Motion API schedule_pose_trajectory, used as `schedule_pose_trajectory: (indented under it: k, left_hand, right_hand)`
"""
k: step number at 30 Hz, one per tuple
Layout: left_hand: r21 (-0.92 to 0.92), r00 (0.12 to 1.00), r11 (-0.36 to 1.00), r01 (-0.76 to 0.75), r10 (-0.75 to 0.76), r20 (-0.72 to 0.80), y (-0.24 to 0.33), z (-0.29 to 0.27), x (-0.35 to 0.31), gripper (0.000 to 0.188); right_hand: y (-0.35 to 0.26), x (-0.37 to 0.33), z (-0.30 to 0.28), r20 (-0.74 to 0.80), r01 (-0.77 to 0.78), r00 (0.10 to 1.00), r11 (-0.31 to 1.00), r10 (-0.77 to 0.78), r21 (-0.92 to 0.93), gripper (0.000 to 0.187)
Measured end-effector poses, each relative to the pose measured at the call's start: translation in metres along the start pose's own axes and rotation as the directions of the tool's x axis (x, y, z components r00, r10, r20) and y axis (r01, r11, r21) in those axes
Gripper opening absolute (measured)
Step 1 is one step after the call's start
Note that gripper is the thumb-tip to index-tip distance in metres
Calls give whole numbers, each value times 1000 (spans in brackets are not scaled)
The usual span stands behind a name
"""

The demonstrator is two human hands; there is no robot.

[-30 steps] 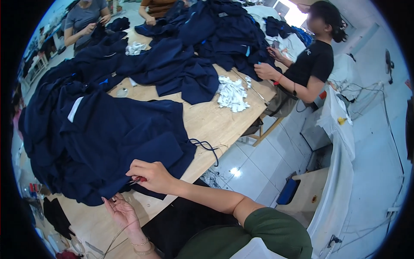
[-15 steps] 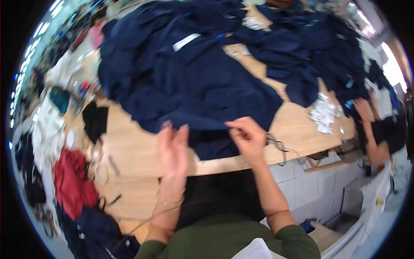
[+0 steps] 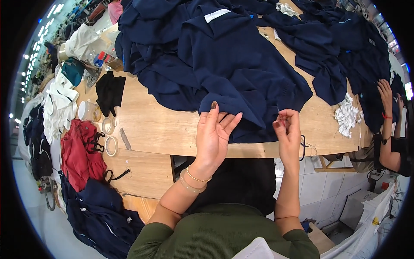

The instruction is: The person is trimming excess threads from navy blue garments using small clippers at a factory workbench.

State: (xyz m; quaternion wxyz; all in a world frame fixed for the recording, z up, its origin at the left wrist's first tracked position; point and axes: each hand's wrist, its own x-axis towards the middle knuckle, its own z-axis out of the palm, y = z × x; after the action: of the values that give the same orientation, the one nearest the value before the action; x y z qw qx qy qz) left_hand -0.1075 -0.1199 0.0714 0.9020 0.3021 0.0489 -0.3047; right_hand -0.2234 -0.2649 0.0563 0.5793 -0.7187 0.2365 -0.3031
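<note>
A large navy blue garment lies spread and creased over the table, its near end hanging toward me. My left hand, palm turned up, has its thumb on the garment's near edge, the fabric gripped between thumb and fingers. To the right, my right hand has thumb and forefinger pinched together beside the same edge. A thin, pale sliver shows at those fingertips, too small to name. A white label patch lies on the garment farther back.
More navy garments cover the table's far right, near a white crumpled heap. A co-worker's hand rests by them. On the left are a black cloth, tape rolls, a red bag and white cloth.
Both hands now appear farther right in view, along with the garment's near edge. The right hand's pinch has come away from the raised fold it was at. The view has shifted and become sharper.
</note>
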Motion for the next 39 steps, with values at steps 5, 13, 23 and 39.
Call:
schedule_pose_trajectory:
  k: [5, 13, 23, 39]
  left_hand:
    - [69, 995, 997, 26, -32, 99, -5, -9, -3, 12]
    - [59, 986, 996, 69, -77, 146, -1, 1, -10, 17]
    - [100, 990, 993, 63, -74, 116, -2, 4, -10, 19]
    - [64, 991, 992, 108, -112, 67, 3, 7, -13, 18]
  right_hand:
    - [-20, -2, -2, 32, 26, 999, 999, -25, -35, 23]
    - [-22, -5, 7, -2, 192, 981, 971, -194, -143, 28]
    - [-24, -3, 13, 56, 449, 891, 856, -450, -256, 25]
    - [-24, 6, 17, 64, 546, 827, 769, -559, -332, 31]
